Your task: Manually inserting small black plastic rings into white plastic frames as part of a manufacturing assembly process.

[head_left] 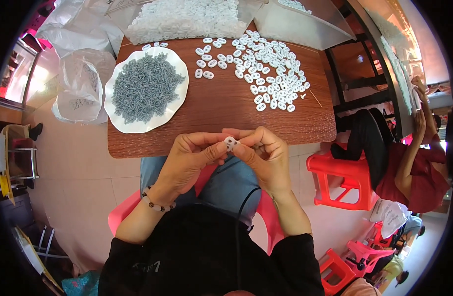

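Observation:
Just past the table's near edge, my left hand (191, 155) and my right hand (267, 157) meet. Between them they pinch a small white oval plastic piece (230, 141) with dark holes in its face. Thumbs and fingertips of both hands press on its sides, covering part of it. Beyond my left hand, a white scalloped plate (177, 109) carries a heap of small grey ribbed pieces (143, 89). Many similar white oval pieces (278, 74) lie spread over the right half of the brown wooden table (211, 111), some touching or overlapping.
Clear bins of white parts (187, 22) stand along the table's far side. A thin stick (316, 98) lies near its right edge. An open plastic bag (81, 106) is left of the table. At right are a red stool (341, 177) and a person in dark red (414, 172).

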